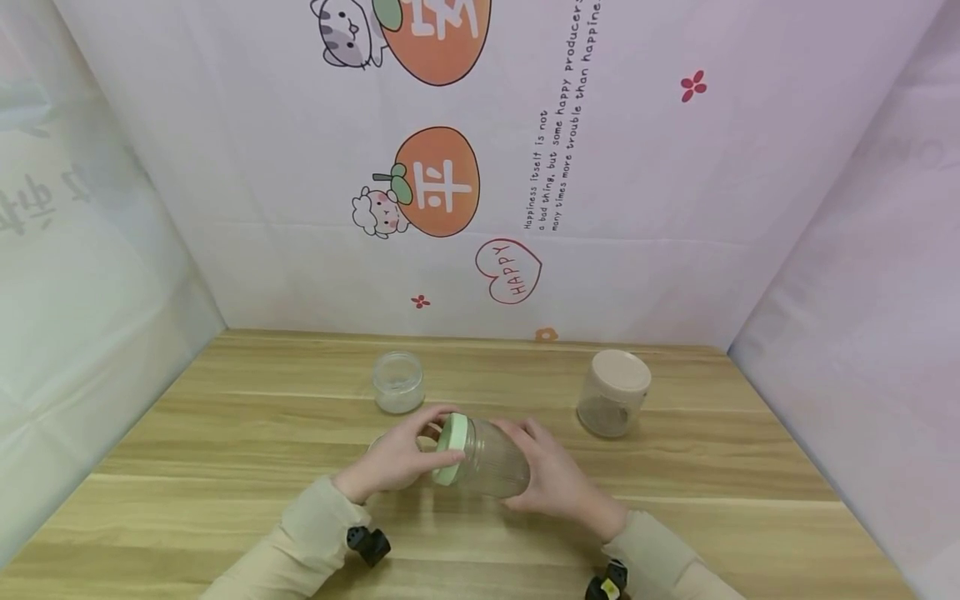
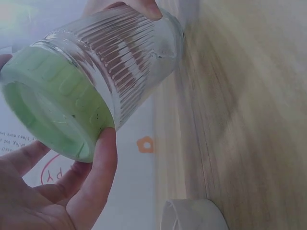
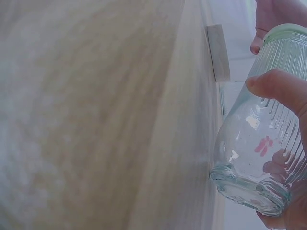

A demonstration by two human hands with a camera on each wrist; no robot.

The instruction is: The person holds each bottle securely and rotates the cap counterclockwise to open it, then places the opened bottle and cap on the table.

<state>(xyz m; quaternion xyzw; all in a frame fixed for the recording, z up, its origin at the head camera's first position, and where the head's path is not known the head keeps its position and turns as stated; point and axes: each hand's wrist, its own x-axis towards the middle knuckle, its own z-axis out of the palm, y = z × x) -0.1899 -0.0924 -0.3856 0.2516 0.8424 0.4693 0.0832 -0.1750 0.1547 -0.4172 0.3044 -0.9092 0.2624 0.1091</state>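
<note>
A ribbed clear glass jar (image 1: 495,462) with a pale green screw lid (image 2: 57,96) is held tilted over the table, its lid end toward the left. My left hand (image 1: 397,458) grips the lid's rim, thumb on the near side and fingers around the far side. Around the glass body curls my right hand (image 1: 558,483), its thumb lying along the ribs in the right wrist view. The jar's smooth thick base (image 3: 249,189) points to the right and down. Through the glass nothing shows inside but the fingers and backdrop behind it.
Behind my left hand stands a small clear glass jar (image 1: 398,385) without a lid. A wider jar with a beige lid (image 1: 619,372) is at the back right. A round whitish lid (image 2: 194,215) lies on the wooden table (image 1: 187,467), mostly hidden by my left hand. Printed cloth walls enclose it.
</note>
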